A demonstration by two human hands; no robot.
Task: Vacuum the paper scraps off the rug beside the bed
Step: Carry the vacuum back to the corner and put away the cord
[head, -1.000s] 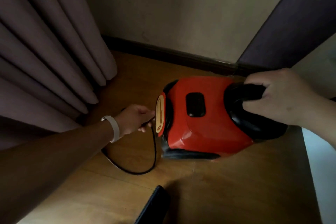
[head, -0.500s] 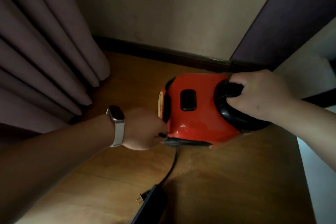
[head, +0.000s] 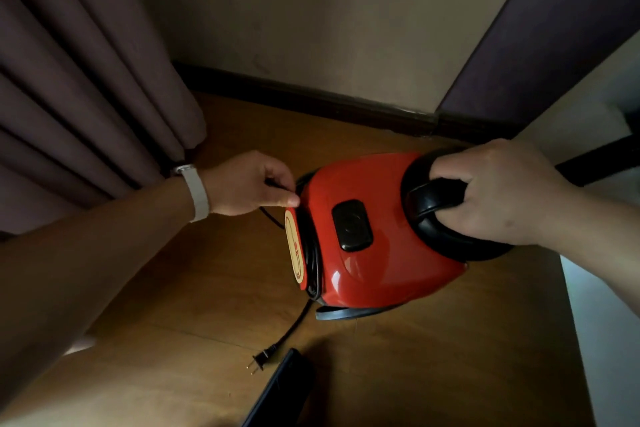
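Early prep: L hand [head: 249, 184] pinches cord [head: 294, 326], R hand [head: 502, 191] grips vac handle [head: 429, 199]; plug [head: 260, 359] loose on floor [head: 415, 374], no vacuuming yet.

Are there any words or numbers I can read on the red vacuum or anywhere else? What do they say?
Cream label on the end of the red vacuum: red marks, too blurred to read.
Black switch on top: no mark that can be read.
No other text shows.
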